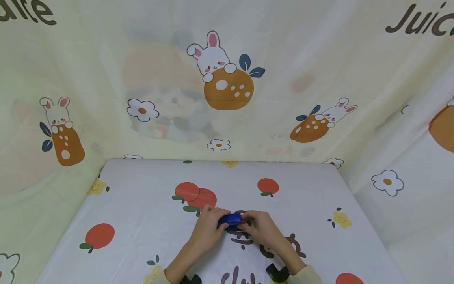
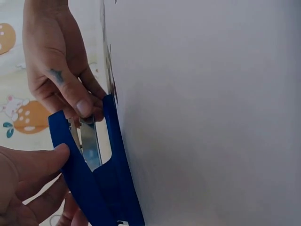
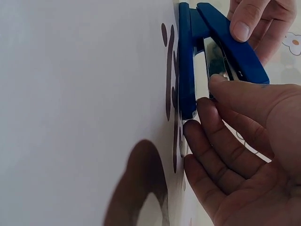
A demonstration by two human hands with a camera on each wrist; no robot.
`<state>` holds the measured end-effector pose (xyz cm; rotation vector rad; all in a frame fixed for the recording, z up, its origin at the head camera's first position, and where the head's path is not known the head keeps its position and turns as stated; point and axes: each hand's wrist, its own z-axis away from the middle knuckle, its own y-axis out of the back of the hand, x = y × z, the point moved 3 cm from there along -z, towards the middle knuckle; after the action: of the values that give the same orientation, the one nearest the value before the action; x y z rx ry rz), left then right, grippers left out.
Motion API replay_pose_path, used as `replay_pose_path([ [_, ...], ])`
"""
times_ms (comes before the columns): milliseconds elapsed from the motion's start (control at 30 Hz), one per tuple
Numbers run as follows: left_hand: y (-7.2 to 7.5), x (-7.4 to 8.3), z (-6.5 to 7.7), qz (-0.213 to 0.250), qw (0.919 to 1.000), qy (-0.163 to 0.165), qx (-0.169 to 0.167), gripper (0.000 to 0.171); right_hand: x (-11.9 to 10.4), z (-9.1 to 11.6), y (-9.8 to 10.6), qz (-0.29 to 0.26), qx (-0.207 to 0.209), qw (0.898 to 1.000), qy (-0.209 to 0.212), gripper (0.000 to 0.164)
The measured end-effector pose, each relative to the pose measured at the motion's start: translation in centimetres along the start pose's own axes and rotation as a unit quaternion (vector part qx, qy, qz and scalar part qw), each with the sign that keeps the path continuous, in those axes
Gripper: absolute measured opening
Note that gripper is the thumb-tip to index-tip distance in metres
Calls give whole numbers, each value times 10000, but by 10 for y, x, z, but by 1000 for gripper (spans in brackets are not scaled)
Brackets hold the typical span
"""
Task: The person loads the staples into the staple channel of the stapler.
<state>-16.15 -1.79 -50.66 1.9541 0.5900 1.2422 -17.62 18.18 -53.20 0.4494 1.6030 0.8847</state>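
A blue stapler (image 1: pixel 231 219) stands on the white patterned tabletop, in front of the body. My left hand (image 1: pixel 206 229) grips its upper arm from the left, with the thumb (image 2: pixel 61 153) pressed on the blue cover. Between cover and base there is a wide gap, and the metal staple channel (image 2: pixel 91 143) shows inside it. From the right, my right hand (image 1: pixel 263 229) pinches the front end of that channel between thumb (image 3: pixel 230 92) and fingers. The base (image 3: pixel 186 61) sits along the tabletop in both wrist views.
The tabletop cloth (image 1: pixel 142 197) is printed with red fruits, yellow flowers and brown lettering. A pale curtain (image 1: pixel 159 71) with rabbit prints surrounds the table at the back and sides. Black wrist gear (image 1: pixel 278 272) sits beside the right forearm.
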Motion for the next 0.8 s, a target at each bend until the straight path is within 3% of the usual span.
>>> replay_pose_path([
  [467, 1, 2, 1, -60, 9999, -111, 67, 29, -2, 0, 0, 27, 15, 10000, 26, 15],
  [800, 16, -6, 16, 636, 9976, 36, 278, 39, -7, 6, 6, -28, -81, 10000, -47, 27],
])
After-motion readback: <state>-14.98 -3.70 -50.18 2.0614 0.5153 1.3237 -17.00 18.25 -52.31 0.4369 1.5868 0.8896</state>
